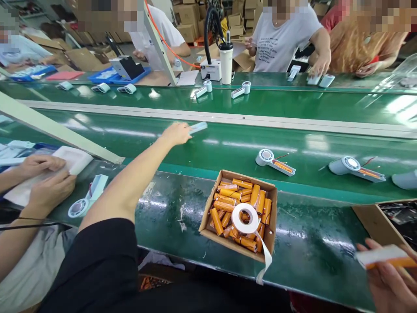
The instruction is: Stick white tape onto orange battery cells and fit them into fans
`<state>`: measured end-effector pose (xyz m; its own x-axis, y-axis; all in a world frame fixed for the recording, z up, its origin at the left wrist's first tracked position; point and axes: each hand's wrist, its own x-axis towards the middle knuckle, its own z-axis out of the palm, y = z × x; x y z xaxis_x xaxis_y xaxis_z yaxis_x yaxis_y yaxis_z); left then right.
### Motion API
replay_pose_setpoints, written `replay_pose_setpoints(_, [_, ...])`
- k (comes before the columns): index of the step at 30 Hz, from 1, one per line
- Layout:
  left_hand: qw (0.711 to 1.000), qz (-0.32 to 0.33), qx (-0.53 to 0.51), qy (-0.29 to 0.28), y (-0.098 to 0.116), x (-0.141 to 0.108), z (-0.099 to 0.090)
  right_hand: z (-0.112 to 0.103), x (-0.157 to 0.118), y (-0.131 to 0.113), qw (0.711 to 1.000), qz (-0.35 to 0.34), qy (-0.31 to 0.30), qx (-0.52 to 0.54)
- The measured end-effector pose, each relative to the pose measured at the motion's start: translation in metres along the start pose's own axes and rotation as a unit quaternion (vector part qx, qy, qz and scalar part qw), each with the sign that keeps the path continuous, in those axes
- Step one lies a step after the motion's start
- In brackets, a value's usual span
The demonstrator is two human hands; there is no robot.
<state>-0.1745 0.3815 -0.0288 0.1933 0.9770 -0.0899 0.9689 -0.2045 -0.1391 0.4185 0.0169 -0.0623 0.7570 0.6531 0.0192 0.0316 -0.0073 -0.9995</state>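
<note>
My left hand (177, 132) reaches out over the near green belt, its fingers closed on a pale blue plastic handle piece (198, 127); the hand hides part of it. At the lower right my right hand (387, 278) grips an orange battery (404, 262) with a white strip (384, 255) along it. Between my arms stands a cardboard box (204, 219) of orange batteries (224, 205). A roll of white tape (235, 219) lies on top of them, its loose end hanging over the box's front edge.
Fan bodies with wires (265, 157) (352, 164) rest on the near belt. More handheld fans (241, 90) sit on the far belt. At left, a co-worker's hands (52, 187) work beside another fan (78, 208). An open carton (368, 219) stands at right; a slanted post (65, 126) crosses left.
</note>
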Motion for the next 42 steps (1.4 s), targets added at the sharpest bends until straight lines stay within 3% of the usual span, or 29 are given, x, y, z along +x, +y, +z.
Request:
replay_pose_setpoints(1, [0.995,0.098,-0.02,0.007,0.028,0.007,-0.004,0.024,0.003,-0.017,1.0,-0.005,-0.015,-0.022])
replay_pose_setpoints(3, [0.963,0.262,-0.066,0.008,0.09,0.014,-0.01,0.081,0.009,-0.049,0.99,-0.012,-0.144,-0.006])
replay_pose_setpoints(5, [0.932,0.351,-0.086,-0.01,0.147,0.013,-0.015,0.141,0.016,-0.07,0.964,-0.086,-0.25,0.023])
replay_pose_setpoints(7, [0.929,0.359,-0.085,-0.034,0.184,0.008,-0.021,0.198,0.025,-0.077,0.931,-0.13,-0.338,0.041])
replay_pose_setpoints(9, [0.942,0.317,-0.097,-0.06,0.2,0.004,-0.027,0.244,0.034,-0.072,0.902,-0.136,-0.408,0.035])
replay_pose_setpoints(11, [0.95,0.277,-0.121,-0.081,0.201,0.002,-0.033,0.278,0.041,-0.061,0.876,-0.146,-0.46,-0.015])
replay_pose_setpoints(14, [0.955,0.246,-0.146,-0.084,0.197,0.001,-0.04,0.308,0.046,-0.046,0.833,-0.215,-0.489,-0.146])
replay_pose_setpoints(17, [0.963,0.198,-0.171,-0.066,0.198,-0.001,-0.042,0.32,0.049,-0.041,0.759,-0.304,-0.484,-0.313])
replay_pose_setpoints(20, [0.966,0.162,-0.197,-0.049,0.205,-0.003,-0.041,0.324,0.054,-0.042,0.688,-0.343,-0.483,-0.42])
replay_pose_setpoints(32, [0.966,0.123,-0.226,-0.012,0.232,0.004,-0.026,0.337,0.06,-0.051,0.512,-0.392,-0.524,-0.556])
replay_pose_setpoints(36, [0.964,0.136,-0.231,0.0,0.236,0.003,-0.025,0.341,0.062,-0.06,0.506,-0.386,-0.531,-0.559])
replay_pose_setpoints(39, [0.96,0.151,-0.234,0.002,0.237,0.001,-0.027,0.332,0.064,-0.061,0.53,-0.38,-0.521,-0.551])
replay_pose_setpoints(42, [0.953,0.174,-0.249,-0.005,0.238,0.002,-0.028,0.31,0.068,-0.057,0.566,-0.378,-0.505,-0.531])
